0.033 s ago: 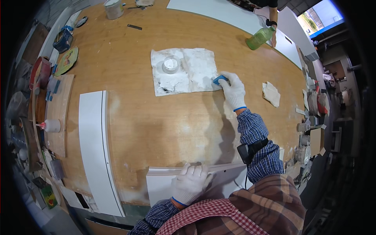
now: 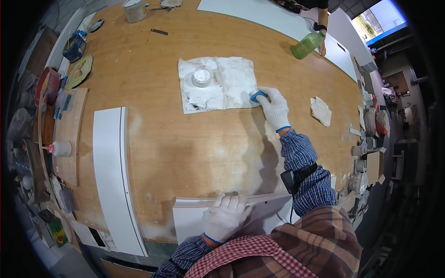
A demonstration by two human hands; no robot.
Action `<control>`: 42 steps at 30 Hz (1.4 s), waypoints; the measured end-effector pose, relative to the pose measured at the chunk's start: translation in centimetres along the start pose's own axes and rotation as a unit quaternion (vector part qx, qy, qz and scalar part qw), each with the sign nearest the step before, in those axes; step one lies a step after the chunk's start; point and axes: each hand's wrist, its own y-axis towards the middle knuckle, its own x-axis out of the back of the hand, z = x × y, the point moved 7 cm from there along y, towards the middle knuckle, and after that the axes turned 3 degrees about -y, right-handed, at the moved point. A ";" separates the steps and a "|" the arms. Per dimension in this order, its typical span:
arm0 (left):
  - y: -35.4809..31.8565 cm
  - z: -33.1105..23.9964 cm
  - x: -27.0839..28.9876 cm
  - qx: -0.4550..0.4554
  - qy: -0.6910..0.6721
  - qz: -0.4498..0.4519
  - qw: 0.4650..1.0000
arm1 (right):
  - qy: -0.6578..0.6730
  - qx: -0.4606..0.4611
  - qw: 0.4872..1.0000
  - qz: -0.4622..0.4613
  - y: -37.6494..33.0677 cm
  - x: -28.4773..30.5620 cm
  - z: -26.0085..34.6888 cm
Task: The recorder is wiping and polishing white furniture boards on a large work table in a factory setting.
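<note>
My right hand [image 2: 276, 110], in a white knit glove, pinches a small blue block [image 2: 258, 96] between thumb and fingers. The block is at the right edge of a white-smeared sheet [image 2: 238, 83], and its underside is hidden. On the sheet's left half stands a small round tub [image 2: 202, 76] with white stuff in it. Close to my body, my gloved left hand [image 2: 225, 217] lies on the stacked white panels [image 2: 187, 217], its fingers bent at their far edge.
A long white panel [image 2: 110, 176] lies at left. To the right is a folded cloth [image 2: 321, 111]. A green bottle [image 2: 307, 45] stands near a co-worker's hand [image 2: 323, 47] by the far white board [image 2: 259, 16]. Pots and tools line both sides.
My right hand has shifted slightly left with the blue block. My left hand stays where it was. The co-worker's hand has moved a little.
</note>
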 end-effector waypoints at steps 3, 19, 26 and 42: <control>-0.1 0.2 0.1 0.005 0.001 -0.003 1.000 | -0.003 -0.043 0.999 0.001 0.1 0.2 0.1; 0.2 0.2 0.0 0.007 0.001 -0.003 1.000 | -0.026 -0.027 0.999 0.031 0.6 -0.7 0.3; -0.6 -0.1 0.1 0.002 0.010 -0.004 1.000 | -0.026 -0.061 0.995 0.073 -0.3 -0.1 0.3; -0.7 -0.2 -1.3 -0.006 0.072 0.053 0.996 | 0.078 -0.161 0.979 -0.095 -16.8 24.6 -6.4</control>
